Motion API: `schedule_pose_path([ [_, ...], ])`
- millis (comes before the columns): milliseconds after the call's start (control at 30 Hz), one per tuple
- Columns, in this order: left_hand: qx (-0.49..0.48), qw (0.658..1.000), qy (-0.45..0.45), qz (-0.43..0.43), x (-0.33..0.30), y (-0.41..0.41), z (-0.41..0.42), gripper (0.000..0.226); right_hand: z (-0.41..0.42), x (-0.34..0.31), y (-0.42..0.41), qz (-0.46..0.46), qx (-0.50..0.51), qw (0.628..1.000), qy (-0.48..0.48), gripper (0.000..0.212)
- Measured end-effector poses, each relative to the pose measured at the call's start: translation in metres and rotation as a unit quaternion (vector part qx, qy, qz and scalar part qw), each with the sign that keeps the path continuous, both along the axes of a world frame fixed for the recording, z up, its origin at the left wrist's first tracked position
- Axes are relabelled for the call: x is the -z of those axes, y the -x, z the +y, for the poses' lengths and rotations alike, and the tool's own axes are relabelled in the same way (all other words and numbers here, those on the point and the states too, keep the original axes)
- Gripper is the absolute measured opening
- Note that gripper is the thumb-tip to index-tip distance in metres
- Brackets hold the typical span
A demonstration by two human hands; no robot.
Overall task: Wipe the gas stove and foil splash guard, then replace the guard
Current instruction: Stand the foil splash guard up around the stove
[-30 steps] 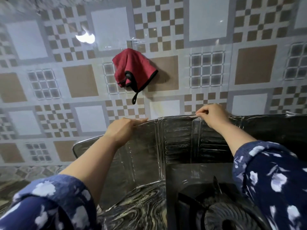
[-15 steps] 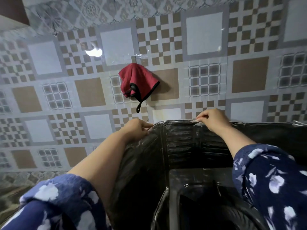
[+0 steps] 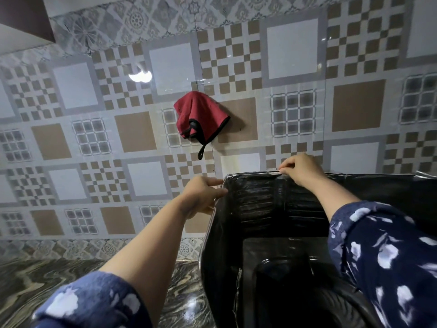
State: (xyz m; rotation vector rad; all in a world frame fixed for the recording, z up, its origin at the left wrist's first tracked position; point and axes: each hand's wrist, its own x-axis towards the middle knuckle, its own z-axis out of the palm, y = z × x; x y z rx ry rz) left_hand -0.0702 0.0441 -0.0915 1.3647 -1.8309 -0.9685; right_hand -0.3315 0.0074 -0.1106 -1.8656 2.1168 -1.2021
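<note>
We hold the foil splash guard upright around the stove, both hands on its top edge.

Our left hand pinches the guard's front-left corner, fingers closed on the foil, and our right hand grips the top rim of the back panel. The foil splash guard stands against the tiled wall and wraps the gas stove, which sits on the marbled table. The red cloth hangs on the wall, in neither hand, so we judge the wiping finished and the replacing step under way. What seems left is squaring the side panel, letting go, and checking that the guard stands by itself; the right-hand side is hidden by our sleeve.
</note>
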Motion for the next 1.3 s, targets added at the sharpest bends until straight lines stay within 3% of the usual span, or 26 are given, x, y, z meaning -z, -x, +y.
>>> schedule_pose_path([
  [233,-0.021,1.0,0.007,0.014,0.014,0.007,-0.004,0.041,0.0,0.015,-0.008,0.075,0.018,0.997,0.009,0.021],
  [500,-0.039,0.999,0.007,0.008,0.003,0.007,-0.012,0.038,-0.017,0.016,-0.014,0.01,-0.001,1.0,0.016,0.023],
  [800,-0.047,0.998,0.019,0.029,0.014,0.005,-0.011,0.031,-0.028,0.03,-0.029,0.041,0.037,0.998,0.034,0.026],
  [1000,-0.028,0.997,-0.02,0.073,0.017,0.013,-0.006,0.033,-0.027,0.03,-0.031,0.06,0.05,0.997,0.024,0.027],
  [1300,-0.025,0.996,0.026,-0.08,0.004,-0.001,-0.012,0.04,-0.018,0.027,-0.03,0.13,0.052,0.99,0.017,0.028],
])
